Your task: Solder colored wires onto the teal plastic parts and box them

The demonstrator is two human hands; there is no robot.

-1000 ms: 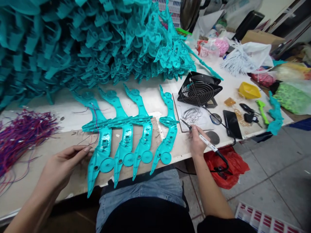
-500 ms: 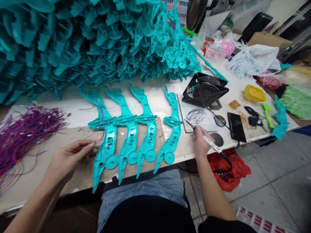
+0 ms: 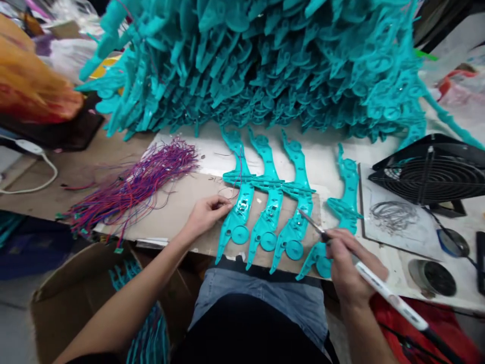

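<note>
My left hand is closed in a pinch on a thin wire at the left edge of the leftmost teal plastic part. The red-purple wire runs up over that part. In my right hand is a soldering iron with a white handle, gripped like a pen. Its metal tip appears over the third teal part. A second teal part lies between these two. Under the right hand, a fourth teal part is partly hidden.
A tall heap of teal parts fills the back of the table. Bundled red and purple wires lie left. On the right are a black fan, a board with coiled wire and a round tin. A cardboard box stands below.
The view has swung left. My right hand has brought the soldering iron left, from beside the board to over the third part. My left hand keeps its pinch by the leftmost part.
</note>
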